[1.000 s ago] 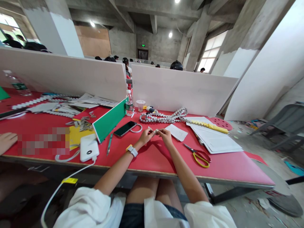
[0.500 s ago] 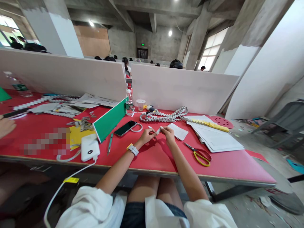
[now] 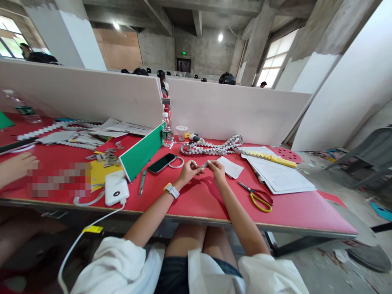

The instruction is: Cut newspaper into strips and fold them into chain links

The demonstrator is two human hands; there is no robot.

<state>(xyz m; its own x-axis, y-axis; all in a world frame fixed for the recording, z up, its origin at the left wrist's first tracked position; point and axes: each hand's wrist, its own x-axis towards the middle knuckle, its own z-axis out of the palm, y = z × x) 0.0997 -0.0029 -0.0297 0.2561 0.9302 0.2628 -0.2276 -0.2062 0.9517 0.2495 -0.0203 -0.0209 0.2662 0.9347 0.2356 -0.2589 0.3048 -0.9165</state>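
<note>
My left hand [image 3: 188,170] and my right hand [image 3: 218,169] meet just above the red table [image 3: 199,200]. Both pinch a small folded strip of white paper [image 3: 204,165] between their fingertips. A watch with a yellow band sits on my left wrist [image 3: 170,190]. A white paper slip [image 3: 230,167] lies just right of my right hand. A long chain of folded paper [image 3: 214,148] lies beyond my hands, near the white divider.
Yellow-handled scissors [image 3: 257,199] and a stack of paper sheets [image 3: 278,175] lie to the right. A phone [image 3: 161,163], pen [image 3: 142,183], green board [image 3: 141,154], power bank [image 3: 115,190] and water bottle [image 3: 166,131] are to the left. Another person's hand [image 3: 15,167] rests far left.
My hands stay pinched on the paper strip and have turned it slightly. The view has shifted a little, and the other person's hand at far left has moved further onto the table.
</note>
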